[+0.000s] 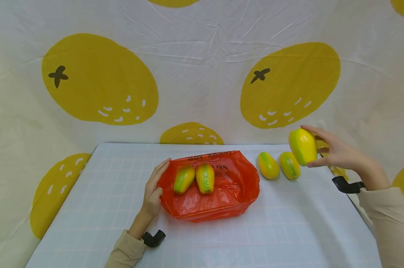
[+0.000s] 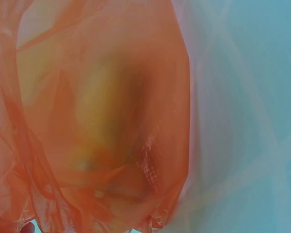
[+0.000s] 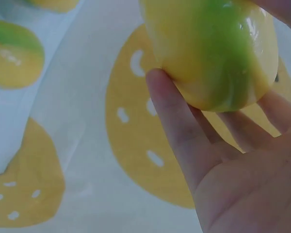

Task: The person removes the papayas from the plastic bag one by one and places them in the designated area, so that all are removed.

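Observation:
My right hand (image 1: 339, 152) holds up a glossy yellow-green fruit (image 1: 303, 146), shaped like a mango or small papaya, between thumb and fingers above the table's right side. In the right wrist view the fingers curve about the fruit (image 3: 218, 53). At the left edge of an open red plastic bag (image 1: 228, 193), my left hand (image 1: 152, 191) grips the rim. Two like fruits lie in the bag: a left one (image 1: 184, 180) and a right one (image 1: 205, 179). The left wrist view shows the bag (image 2: 165, 111) close up, a blurred yellow shape showing through it.
Two more yellow-green fruits, one (image 1: 268, 165) beside the bag and another (image 1: 289, 166) to its right, lie on the white checked tablecloth (image 1: 88, 208). Behind the table hangs a pale cloth (image 1: 198, 85) printed with large yellow fruits.

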The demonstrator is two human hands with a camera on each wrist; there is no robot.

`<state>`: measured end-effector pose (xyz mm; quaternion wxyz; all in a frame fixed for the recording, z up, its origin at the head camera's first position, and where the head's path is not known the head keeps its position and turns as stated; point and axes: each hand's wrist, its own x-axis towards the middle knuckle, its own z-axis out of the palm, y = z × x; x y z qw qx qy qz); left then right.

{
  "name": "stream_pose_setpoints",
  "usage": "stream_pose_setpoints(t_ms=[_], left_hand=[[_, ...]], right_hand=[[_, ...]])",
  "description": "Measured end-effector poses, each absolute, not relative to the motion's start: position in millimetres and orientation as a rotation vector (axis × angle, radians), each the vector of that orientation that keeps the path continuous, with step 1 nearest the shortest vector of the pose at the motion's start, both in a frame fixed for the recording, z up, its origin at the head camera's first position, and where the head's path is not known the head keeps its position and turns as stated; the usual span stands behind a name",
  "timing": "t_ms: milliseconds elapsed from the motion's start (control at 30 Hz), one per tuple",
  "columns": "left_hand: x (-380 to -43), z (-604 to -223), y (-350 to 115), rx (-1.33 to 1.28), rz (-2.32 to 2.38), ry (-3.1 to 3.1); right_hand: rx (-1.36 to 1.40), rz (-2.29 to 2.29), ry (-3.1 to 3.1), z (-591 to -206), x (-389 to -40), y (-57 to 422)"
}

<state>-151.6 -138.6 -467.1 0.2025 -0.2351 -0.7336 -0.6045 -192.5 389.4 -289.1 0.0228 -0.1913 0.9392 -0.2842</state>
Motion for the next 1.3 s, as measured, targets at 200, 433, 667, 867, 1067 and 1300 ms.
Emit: stream_pose_setpoints(t_ms=[200,433,667,867,1067,1300], left_hand=[[-151.1,-466.6,-138.5,-0.655,-1.700,-2.045],[-151.6,-466.7,-139.0,-0.653,-1.704,-2.041],[-151.4,-465.2,-138.8,-0.660,-1.713,-2.032],[-150.9,-465.2,-139.1,-0.658,-1.697,-2.041],[-150.3,-464.2,-139.1,-0.647,-1.707,-2.048],[-150.1,-462.7,-138.6,-0.650,-1.722,-2.041]], right_hand=[[-0.526,-0.877,2.944,-296.4,-197.8,405.7],[-0.484,-0.858,2.965,-305.5,-204.6,424.0],[-0.454,-0.841,2.971,-312.5,-210.1,437.0],[-0.445,-0.772,2.976,-319.1,-215.6,445.1],[-0.436,-0.736,3.012,-334.7,-222.6,455.0],[-0.318,-0.838,2.936,-359.1,-229.6,465.5]])
